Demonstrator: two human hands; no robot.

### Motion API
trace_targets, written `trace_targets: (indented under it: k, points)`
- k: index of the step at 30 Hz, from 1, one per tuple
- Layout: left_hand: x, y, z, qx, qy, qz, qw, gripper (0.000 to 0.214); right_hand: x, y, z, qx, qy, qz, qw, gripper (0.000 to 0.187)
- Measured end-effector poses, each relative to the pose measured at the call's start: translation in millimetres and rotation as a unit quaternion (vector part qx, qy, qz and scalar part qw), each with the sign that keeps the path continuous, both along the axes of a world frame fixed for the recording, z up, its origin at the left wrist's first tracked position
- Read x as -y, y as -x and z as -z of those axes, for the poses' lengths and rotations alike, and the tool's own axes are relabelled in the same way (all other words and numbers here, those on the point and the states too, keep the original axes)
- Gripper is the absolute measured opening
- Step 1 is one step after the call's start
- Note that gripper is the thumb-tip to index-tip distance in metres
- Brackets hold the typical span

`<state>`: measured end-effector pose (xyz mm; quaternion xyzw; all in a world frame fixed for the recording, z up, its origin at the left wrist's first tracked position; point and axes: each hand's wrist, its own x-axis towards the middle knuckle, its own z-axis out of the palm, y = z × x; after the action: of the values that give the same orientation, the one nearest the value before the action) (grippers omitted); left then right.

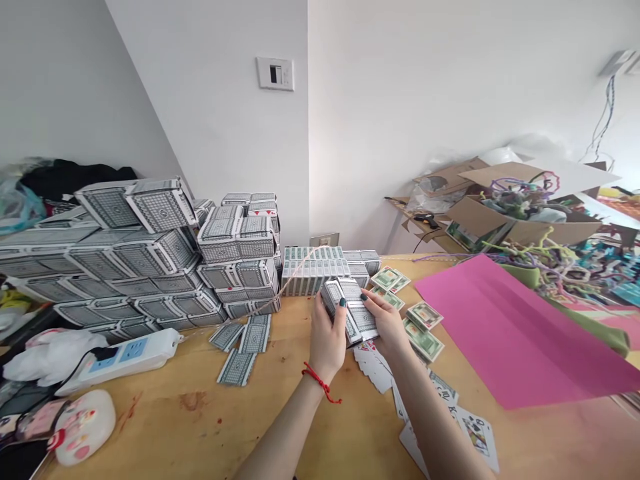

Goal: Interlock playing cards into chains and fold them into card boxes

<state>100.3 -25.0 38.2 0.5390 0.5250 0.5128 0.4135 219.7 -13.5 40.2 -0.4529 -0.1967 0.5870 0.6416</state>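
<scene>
In front of me, my left hand grips a grey-patterned playing-card pack by its left side, thumb on top. My right hand pinches a second grey-backed pack lying against it, fingers along the right edge. Whether these are boxes or bare decks I cannot tell. Below the hands, loose playing cards lie fanned on the table, partly hidden by my right forearm. Small green card stacks sit just right of my right hand. Several grey-backed cards rest face down to the left.
Tall stacks of card packs stand at the left, beside a row of packs by the wall. A white power strip lies at left. Pink paper covers the right side. Cardboard boxes and yarn clutter the far right.
</scene>
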Motion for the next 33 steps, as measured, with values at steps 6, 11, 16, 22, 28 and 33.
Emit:
trace_targets:
  k: [6,11,16,22,28,33]
  points:
    - [-0.7,0.9,-2.2,-0.018,0.006,-0.001,1.000,0.048,0.5,1.1,0.4,0.012,-0.007,-0.001,1.000,0.039]
    - [0.7,0.3,-1.9,-0.007,-0.006,-0.001,1.000,0.049,1.0,0.6,-1.3,0.016,-0.010,-0.007,1.000,0.035]
    - [2.0,-1.9,-0.9,-0.003,-0.006,-0.016,1.000,0.048,0.9,0.6,-1.6,0.028,-0.008,0.000,1.000,0.035]
    - [4.7,-3.9,-3.2,-0.018,0.001,-0.026,0.999,0.054,2.4,1.0,-2.5,0.017,-0.007,-0.011,1.000,0.034]
    - [3.7,-3.8,-1.0,-0.021,0.010,-0.025,0.999,0.056,2.4,2.3,-3.5,0.024,-0.014,-0.005,1.000,0.036]
    - [2.8,-4.0,1.2,-0.015,0.016,-0.023,1.000,0.055,4.7,4.8,-6.9,0.041,-0.029,0.003,0.999,0.039]
